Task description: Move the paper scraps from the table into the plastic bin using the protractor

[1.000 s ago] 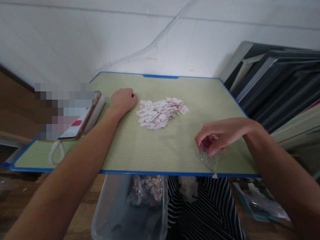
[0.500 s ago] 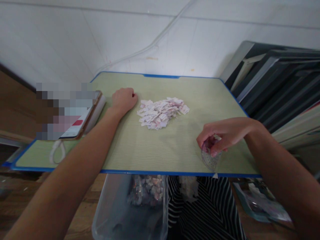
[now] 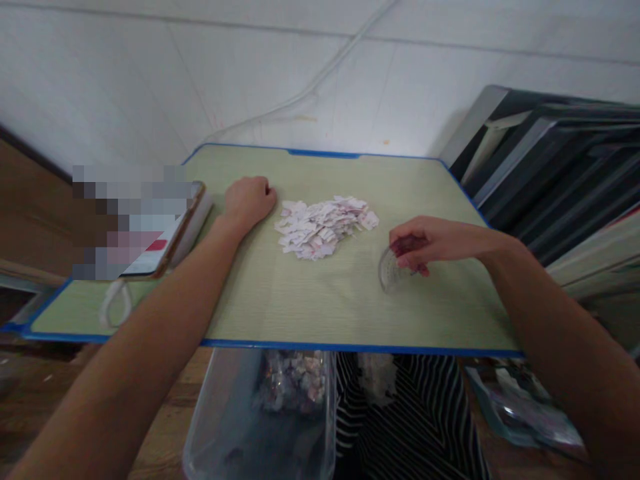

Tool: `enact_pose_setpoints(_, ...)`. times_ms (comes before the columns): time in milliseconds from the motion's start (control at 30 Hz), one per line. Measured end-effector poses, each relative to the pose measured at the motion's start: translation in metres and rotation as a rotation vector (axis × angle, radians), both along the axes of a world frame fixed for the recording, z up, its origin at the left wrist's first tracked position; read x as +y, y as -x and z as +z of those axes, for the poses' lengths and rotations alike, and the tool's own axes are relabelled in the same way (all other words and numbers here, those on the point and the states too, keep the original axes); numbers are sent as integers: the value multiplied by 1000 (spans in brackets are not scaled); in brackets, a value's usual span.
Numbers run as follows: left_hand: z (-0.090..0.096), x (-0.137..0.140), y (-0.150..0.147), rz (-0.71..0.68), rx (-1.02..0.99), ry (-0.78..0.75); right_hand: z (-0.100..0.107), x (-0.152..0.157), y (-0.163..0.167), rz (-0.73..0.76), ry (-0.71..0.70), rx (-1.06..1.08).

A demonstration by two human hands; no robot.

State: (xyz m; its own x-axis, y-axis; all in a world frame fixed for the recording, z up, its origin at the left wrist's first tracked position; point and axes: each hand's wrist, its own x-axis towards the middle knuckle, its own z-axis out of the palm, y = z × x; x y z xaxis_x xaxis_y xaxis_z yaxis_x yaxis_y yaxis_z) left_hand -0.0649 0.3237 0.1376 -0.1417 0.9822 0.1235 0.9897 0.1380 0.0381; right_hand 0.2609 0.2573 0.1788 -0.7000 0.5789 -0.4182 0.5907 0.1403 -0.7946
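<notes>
My right hand (image 3: 417,243) is closed round a small clear plastic cup (image 3: 387,270), tilted on its side just over the right part of the table. The cup's mouth faces left, and the fingers hide much of it. To the left of the cup lies a heap of small torn white and pinkish paper pieces (image 3: 323,227). On the far side of that heap my left hand (image 3: 249,203) rests on the tabletop, curled into a fist, apart from the paper. Nothing shows between its fingers.
A green table (image 3: 300,313) with a blue rim stands against a white wall. A phone (image 3: 165,240) leans at its left, near a white loop (image 3: 116,303). Below are a clear bin (image 3: 200,427) holding scraps and a bag (image 3: 530,413). Dark panels (image 3: 550,147) stand at right.
My right hand has moved up and left with the cup, away from the table's front edge, and the cup's mouth has turned to the left. My left hand and the paper heap are still.
</notes>
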Motion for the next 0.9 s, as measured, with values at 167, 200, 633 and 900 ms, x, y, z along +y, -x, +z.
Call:
enact_pose_setpoints(167,-1,1,1,-8,-4,-13,-10,19,-14,-387,-164,22)
enact_pose_setpoints(200,-1,1,1,-6,-5,-11,-11,21,-14,-452,-181,32)
enact_pose_setpoints(633,-2,1,0,-10,53,0,-20,11,9,-374,-200,199)
enact_pose_setpoints(900,-4,2,1,-18,54,-9,-19,8,15,-470,-305,287)
